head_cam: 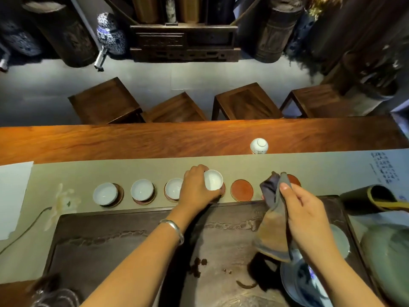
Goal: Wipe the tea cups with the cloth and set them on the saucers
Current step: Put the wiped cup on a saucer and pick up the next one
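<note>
A row of round reddish saucers lies on the beige runner (132,167). Three white tea cups (105,193) (142,189) (173,188) sit on the left saucers. My left hand (194,187) grips a fourth white cup (213,179), tilted, over the fourth saucer, whose edge (223,189) shows beside it. Right of it an empty saucer (242,189) lies bare. My right hand (303,209) holds a grey-brown cloth (273,224), which partly hides the last saucer (294,180).
A dark tea tray (124,244) fills the near side. An upturned white cup (259,146) stands on the wooden table beyond the runner. A blue-and-white bowl (303,282), a celadon vessel (387,251) and a dark scoop (371,198) lie at right. Several stools stand behind.
</note>
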